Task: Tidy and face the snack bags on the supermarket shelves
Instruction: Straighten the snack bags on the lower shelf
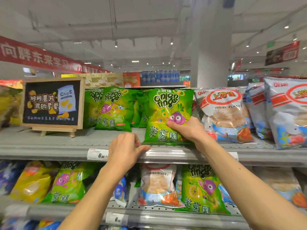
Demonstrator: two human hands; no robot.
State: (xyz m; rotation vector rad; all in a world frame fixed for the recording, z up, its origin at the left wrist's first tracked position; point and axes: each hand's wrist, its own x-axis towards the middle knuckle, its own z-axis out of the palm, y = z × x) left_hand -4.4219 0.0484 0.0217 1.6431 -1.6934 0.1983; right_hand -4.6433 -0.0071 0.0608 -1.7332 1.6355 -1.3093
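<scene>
Our left hand (126, 147) rests loose-fingered on the shelf lip (166, 154); beside it, our right hand (186, 128) grips the onion-rings bag (167, 113) upright, label forward, evidently for facing.

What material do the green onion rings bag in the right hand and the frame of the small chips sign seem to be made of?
Green onion rings bag: probably thin glossy plastic film; it shows bright glare and creases near the right hand.
Chips sign frame: apparently pale unpainted wood with a matte look, around a dark chalkboard-like panel.
</scene>
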